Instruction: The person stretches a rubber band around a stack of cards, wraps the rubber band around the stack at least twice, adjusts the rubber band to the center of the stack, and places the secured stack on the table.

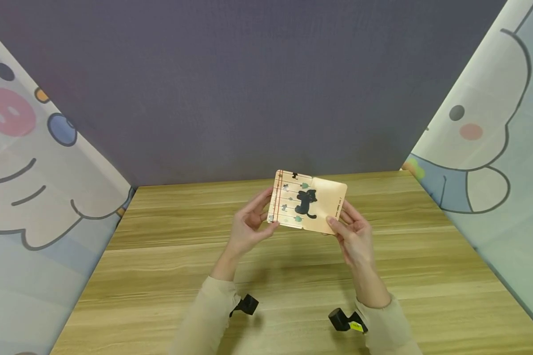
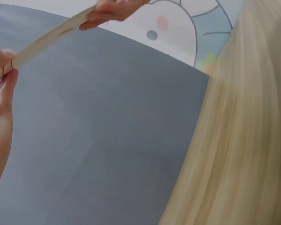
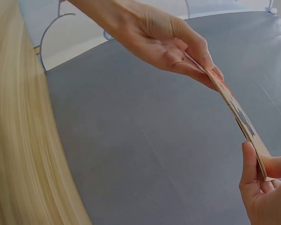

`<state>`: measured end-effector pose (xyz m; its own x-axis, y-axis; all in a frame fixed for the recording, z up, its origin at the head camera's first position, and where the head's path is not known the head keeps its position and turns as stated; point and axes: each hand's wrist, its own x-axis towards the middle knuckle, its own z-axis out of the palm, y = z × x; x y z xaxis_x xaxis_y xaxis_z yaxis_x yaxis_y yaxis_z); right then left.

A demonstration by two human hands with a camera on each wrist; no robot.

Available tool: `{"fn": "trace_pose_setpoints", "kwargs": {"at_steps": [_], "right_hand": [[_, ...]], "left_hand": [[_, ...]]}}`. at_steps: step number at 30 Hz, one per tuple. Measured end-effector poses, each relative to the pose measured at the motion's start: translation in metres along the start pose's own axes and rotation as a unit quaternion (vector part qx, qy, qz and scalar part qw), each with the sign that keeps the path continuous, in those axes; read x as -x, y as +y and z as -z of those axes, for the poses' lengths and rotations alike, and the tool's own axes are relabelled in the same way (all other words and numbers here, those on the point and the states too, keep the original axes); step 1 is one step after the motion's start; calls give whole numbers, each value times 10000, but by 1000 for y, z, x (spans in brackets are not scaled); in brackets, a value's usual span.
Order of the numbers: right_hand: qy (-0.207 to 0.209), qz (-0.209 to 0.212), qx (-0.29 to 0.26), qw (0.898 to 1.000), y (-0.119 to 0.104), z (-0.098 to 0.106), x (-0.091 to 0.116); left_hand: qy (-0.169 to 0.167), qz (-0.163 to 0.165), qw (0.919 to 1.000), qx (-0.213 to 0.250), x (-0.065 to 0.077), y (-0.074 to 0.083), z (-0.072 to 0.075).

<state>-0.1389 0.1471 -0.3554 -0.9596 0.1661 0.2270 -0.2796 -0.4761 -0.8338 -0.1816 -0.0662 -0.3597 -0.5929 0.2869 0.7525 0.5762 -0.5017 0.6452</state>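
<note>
A small cream notebook with a black cat and hanging green shapes on its cover is held tilted above the table. Red lines run down its left end; in the left wrist view a red cord wraps round that edge. My left hand pinches the notebook's left edge between thumb and fingers. At the lower right corner, my right hand grips it, thumb on the cover and fingers behind. Seen edge-on in the right wrist view, the notebook shows thin stacked layers. Its back is hidden in the head view.
Below lies a wood-grain table. A dark grey panel rises along its far edge, and cartoon-printed curtains hang at both sides. Black wrist devices jut from beneath the cream sleeves.
</note>
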Motion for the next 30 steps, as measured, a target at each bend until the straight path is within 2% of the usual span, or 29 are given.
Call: {"fn": "trace_pose_setpoints", "kwargs": {"at_steps": [5, 12, 17, 22, 27, 30], "right_hand": [[-41, 10, 41, 10000, 2, -2, -2], [-24, -71, 2, 10000, 7, -3, -9], [-45, -122, -32, 9999, 10, -5, -12], [-144, -133, 34, 9998, 13, -7, -16], [-174, -121, 132, 9997, 16, -8, -21], [-158, -159, 198, 9996, 18, -9, -24]], "left_hand": [[632, -71, 9980, -13, 6, -3, -6], [1390, 96, 9900, -244, 11, -4, -13], [1774, 191, 9835, -312, 15, -4, -13], [2057, 227, 9783, -124, 19, -5, -14], [2531, 387, 9666, -118, 21, -10, -14], [2782, 524, 9588, -239, 44, -58, 12]]}}
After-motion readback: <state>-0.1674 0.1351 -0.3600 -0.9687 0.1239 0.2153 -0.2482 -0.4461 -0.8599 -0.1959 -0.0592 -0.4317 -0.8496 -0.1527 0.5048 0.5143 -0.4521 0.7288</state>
